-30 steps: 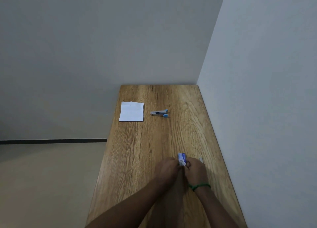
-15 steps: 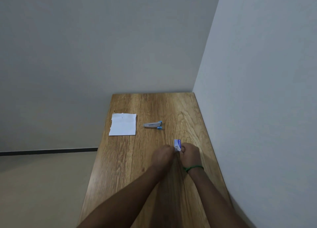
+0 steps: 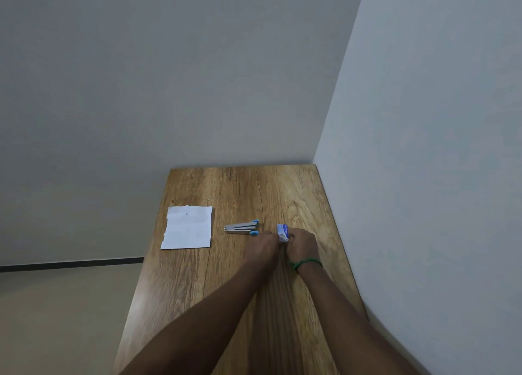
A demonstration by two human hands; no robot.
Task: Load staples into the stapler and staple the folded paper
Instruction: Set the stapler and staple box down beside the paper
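A small blue and white staple box (image 3: 282,232) sits between my two hands above the wooden table (image 3: 226,275). My left hand (image 3: 261,249) and my right hand (image 3: 302,246) both pinch the box at its near end with curled fingers. A silver stapler with blue ends (image 3: 241,228) lies on the table just left of my left hand, its jaws slightly apart. Further left lies the folded white paper (image 3: 187,227), flat on the wood. The inside of the box is hidden.
The table stands in a room corner, with a white wall (image 3: 423,177) running along its right edge and another behind its far edge. Its left edge drops to a beige floor (image 3: 56,318). A green band circles my right wrist (image 3: 306,262).
Both hands have carried the staple box forward along the table, nearer the stapler. The view has tilted, so the table sits lower in frame. The stapler and the paper lie as before.
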